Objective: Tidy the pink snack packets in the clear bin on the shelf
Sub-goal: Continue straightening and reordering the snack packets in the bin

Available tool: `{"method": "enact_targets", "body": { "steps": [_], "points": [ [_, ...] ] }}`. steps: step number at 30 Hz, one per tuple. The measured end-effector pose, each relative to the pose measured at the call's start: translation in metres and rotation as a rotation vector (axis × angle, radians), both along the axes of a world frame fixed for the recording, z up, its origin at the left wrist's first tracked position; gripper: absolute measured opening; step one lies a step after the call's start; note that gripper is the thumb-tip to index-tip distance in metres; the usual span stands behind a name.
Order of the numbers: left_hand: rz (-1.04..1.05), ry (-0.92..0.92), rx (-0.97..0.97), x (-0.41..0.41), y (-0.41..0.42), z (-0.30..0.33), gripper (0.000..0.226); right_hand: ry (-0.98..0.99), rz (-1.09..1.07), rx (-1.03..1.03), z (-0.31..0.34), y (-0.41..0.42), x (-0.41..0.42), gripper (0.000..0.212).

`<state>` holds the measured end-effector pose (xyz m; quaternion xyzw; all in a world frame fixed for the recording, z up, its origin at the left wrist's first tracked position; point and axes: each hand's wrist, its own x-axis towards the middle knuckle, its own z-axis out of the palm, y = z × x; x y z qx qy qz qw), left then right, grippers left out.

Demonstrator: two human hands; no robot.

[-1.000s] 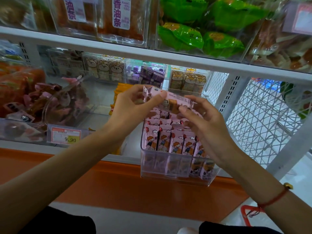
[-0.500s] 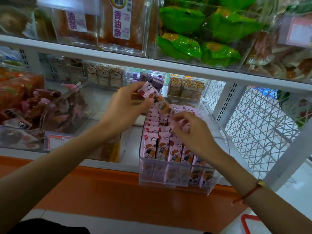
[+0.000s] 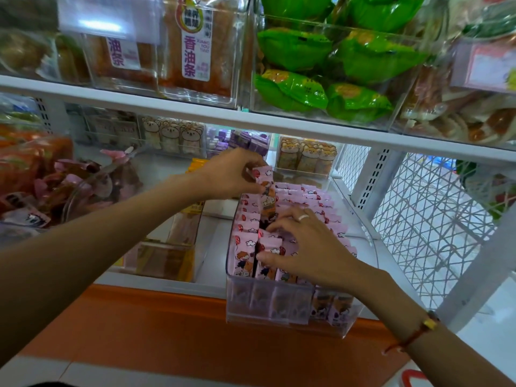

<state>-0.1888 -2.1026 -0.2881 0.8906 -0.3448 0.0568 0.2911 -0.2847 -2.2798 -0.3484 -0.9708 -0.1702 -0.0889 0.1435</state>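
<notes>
A clear bin (image 3: 268, 303) juts over the front edge of the lower shelf, filled with rows of upright pink snack packets (image 3: 315, 199) printed with cartoon figures. My left hand (image 3: 231, 174) pinches the top of one pink packet (image 3: 265, 188), which stands upright with its lower end down in a gap between the rows. My right hand (image 3: 304, 244) lies over the packets at the front of the bin, with its fingers spread among them and holding the gap apart.
A clear bin of yellow-orange packs (image 3: 178, 247) stands left of the pink one. Further left is a tub of pink-wrapped snacks (image 3: 69, 188). The white upper shelf (image 3: 251, 118) hangs close overhead with bins of green bags (image 3: 321, 74). White wire mesh (image 3: 424, 219) closes the right side.
The packet I held level above the bin with both hands has been turned upright and lowered into the rows. My right hand let go of it and dropped onto the front packets.
</notes>
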Motion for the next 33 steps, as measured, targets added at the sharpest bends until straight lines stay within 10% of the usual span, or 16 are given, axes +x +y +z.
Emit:
{"method": "enact_targets", "body": {
  "steps": [7, 13, 33],
  "points": [
    [-0.002, -0.09, 0.404, 0.011, -0.027, -0.006, 0.051, 0.022, 0.02, 0.044, -0.004, -0.007, -0.008, 0.068],
    [-0.052, -0.077, 0.582, 0.014, -0.041, -0.017, 0.026, -0.01, -0.011, 0.049, -0.006, -0.006, -0.009, 0.069],
    [-0.017, -0.209, 0.544, -0.013, -0.031, -0.024, 0.031, -0.02, -0.044, -0.052, -0.001, -0.009, -0.02, 0.042]
  ]
}}
